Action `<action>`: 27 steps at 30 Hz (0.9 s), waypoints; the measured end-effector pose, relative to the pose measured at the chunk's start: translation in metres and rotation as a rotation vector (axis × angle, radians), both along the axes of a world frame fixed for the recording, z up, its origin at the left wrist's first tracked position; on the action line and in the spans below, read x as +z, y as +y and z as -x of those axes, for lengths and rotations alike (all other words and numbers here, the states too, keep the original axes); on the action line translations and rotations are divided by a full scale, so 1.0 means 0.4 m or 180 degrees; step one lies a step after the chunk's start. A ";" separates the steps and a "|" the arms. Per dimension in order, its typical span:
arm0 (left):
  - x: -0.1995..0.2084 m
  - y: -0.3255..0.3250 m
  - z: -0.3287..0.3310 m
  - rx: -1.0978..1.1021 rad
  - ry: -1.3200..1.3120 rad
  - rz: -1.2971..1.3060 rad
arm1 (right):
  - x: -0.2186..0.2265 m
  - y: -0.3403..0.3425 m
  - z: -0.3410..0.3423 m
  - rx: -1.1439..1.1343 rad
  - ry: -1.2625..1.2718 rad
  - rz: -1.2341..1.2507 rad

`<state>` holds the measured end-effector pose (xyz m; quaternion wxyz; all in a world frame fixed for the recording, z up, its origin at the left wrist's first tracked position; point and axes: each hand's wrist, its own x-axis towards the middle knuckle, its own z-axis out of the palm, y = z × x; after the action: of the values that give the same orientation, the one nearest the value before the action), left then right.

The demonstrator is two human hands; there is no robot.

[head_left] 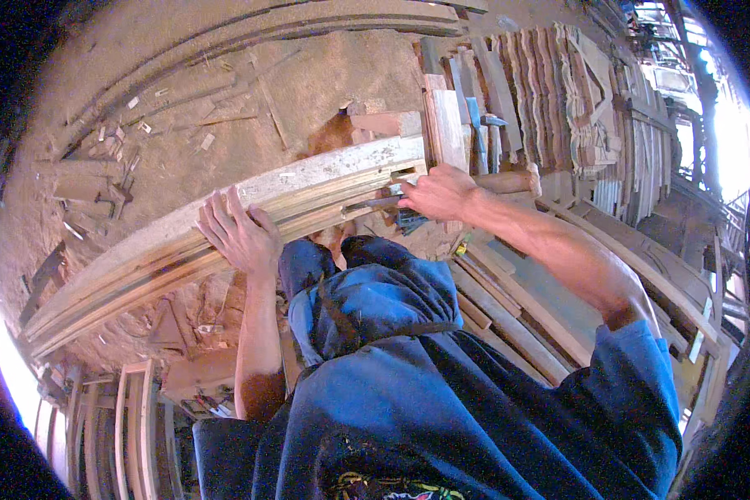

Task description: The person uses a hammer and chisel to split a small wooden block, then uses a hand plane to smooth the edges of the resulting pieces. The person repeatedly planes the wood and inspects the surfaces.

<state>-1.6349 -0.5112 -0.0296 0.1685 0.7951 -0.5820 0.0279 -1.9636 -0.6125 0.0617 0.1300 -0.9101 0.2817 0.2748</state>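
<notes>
A long, curved wooden plank [325, 169] lies across in front of me, with paler wooden strips [308, 208] along its near side. My left hand [243, 235] rests on the plank and strips, palm down with its fingers spread. Near the plank's right end, my right hand [437, 192] is closed around a narrow tool with a dark metal blade [375, 203]. The blade points left along the strips, and my fist hides the rest of it. A small cut-out [404, 172] shows in the wood beside that fist. Behind my right wrist lies a rounded piece of wood [512, 182].
Curved wooden strips [308, 29] lie on the dusty ground at the far side, among scattered offcuts [112, 146]. Stacked wavy-edged boards [550, 92] stand at the far right. Long boards [517, 304] lie near my right arm. More wooden frames [133, 425] stand at the lower left.
</notes>
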 end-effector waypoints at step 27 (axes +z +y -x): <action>0.001 0.006 -0.005 0.0016 -0.0006 0.0150 | 0.133 0.012 -0.113 0.0308 0.1081 0.0224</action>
<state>-1.6328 -0.5088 -0.0294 0.1866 0.7924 -0.5792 0.0427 -1.9184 -0.6077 0.1148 0.0353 -0.8670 0.2650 0.4205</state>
